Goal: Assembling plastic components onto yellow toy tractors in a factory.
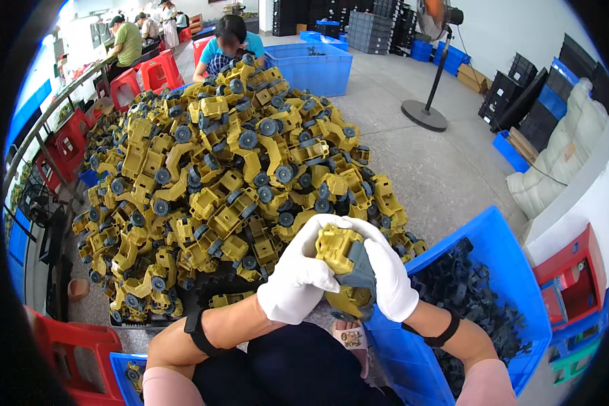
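Note:
In front of my lap, both white-gloved hands close on one yellow toy truck [336, 246]. My left hand [296, 279] grips it from the left, thumb against its near side. My right hand [388, 276] wraps its right side, over a dark grey plastic part [361, 265] fitted against the yellow body. The truck's lower end, with a dark wheel, hangs below the hands. Just beyond them rises a big heap of yellow toy trucks [213, 196] with dark wheels. Dark grey plastic parts [463, 291] lie by my right arm in a blue bin [514, 260].
Red stools [81, 345] stand at left, and a small blue bin [120, 369] sits by my left elbow. Behind the heap a person [240, 49] sits beside another blue bin [309, 71]. A floor fan [429, 108] stands at right, with stacked crates [511, 88] beyond.

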`<action>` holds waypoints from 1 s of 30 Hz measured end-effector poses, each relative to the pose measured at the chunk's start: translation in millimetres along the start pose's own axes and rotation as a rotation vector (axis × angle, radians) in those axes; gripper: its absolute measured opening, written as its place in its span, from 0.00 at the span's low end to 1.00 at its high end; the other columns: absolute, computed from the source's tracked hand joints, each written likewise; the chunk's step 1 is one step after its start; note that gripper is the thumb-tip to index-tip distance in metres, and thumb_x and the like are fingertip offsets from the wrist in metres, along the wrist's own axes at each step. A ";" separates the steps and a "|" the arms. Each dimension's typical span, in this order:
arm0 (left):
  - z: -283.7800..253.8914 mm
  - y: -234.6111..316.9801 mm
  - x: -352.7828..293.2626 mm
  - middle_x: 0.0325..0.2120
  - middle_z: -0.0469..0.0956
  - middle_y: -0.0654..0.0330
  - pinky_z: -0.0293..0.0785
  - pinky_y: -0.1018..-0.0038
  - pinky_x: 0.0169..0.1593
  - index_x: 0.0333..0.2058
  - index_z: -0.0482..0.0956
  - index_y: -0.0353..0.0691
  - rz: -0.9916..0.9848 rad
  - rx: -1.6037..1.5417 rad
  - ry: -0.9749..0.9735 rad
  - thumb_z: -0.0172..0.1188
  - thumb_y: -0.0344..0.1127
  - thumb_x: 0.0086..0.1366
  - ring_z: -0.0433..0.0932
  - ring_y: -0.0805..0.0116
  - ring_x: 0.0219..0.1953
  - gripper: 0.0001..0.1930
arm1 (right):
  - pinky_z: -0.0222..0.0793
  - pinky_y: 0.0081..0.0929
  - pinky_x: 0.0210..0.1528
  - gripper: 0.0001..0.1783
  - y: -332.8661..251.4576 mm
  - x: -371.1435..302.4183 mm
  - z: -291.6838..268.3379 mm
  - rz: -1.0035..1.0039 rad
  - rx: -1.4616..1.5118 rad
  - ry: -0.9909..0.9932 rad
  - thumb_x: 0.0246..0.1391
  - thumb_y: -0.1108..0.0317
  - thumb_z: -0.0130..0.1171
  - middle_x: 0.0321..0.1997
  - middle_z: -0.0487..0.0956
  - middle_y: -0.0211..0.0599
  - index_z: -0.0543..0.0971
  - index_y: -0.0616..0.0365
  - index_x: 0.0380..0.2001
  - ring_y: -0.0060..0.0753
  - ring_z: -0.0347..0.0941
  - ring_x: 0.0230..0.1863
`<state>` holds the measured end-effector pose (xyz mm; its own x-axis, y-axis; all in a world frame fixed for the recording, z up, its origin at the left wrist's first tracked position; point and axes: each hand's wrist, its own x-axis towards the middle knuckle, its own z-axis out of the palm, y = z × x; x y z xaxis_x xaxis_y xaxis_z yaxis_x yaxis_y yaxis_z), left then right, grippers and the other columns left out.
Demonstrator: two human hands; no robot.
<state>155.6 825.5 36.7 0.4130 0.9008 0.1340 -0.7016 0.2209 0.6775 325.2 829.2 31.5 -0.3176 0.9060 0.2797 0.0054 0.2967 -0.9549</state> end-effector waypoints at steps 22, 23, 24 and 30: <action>12.5 -23.0 5.9 0.54 0.66 0.45 0.66 0.68 0.59 0.62 0.46 0.31 0.009 0.992 0.108 0.73 0.36 0.52 0.69 0.60 0.57 0.48 | 0.67 0.24 0.57 0.22 15.7 43.1 -5.0 0.278 0.657 0.237 0.68 0.56 0.46 0.50 0.79 0.33 0.74 0.62 0.54 0.25 0.75 0.51; -0.4 -35.5 5.4 0.54 0.66 0.43 0.67 0.68 0.59 0.62 0.46 0.30 0.092 1.055 0.146 0.73 0.36 0.52 0.69 0.60 0.57 0.48 | 0.68 0.24 0.56 0.23 26.4 44.5 -3.0 0.217 0.613 0.219 0.68 0.56 0.45 0.50 0.79 0.34 0.73 0.64 0.54 0.24 0.75 0.50; 0.7 -33.0 6.0 0.54 0.66 0.43 0.67 0.68 0.59 0.62 0.46 0.30 0.093 1.057 0.145 0.73 0.36 0.52 0.69 0.60 0.57 0.48 | 0.69 0.24 0.56 0.23 26.2 45.5 -3.3 0.216 0.628 0.193 0.68 0.56 0.45 0.50 0.79 0.34 0.73 0.64 0.54 0.24 0.75 0.50; -4.0 4.1 19.8 0.54 0.68 0.49 0.65 0.69 0.60 0.61 0.52 0.31 -0.076 1.153 0.027 0.74 0.33 0.52 0.67 0.65 0.57 0.45 | 0.70 0.24 0.53 0.23 11.6 58.3 3.1 0.287 0.649 0.226 0.68 0.54 0.46 0.48 0.79 0.31 0.74 0.59 0.54 0.22 0.75 0.48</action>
<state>158.6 845.8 39.2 0.4087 0.9108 0.0587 0.2771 -0.1852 0.9428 303.9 884.5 36.4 -0.1852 0.9818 -0.0428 -0.5249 -0.1357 -0.8403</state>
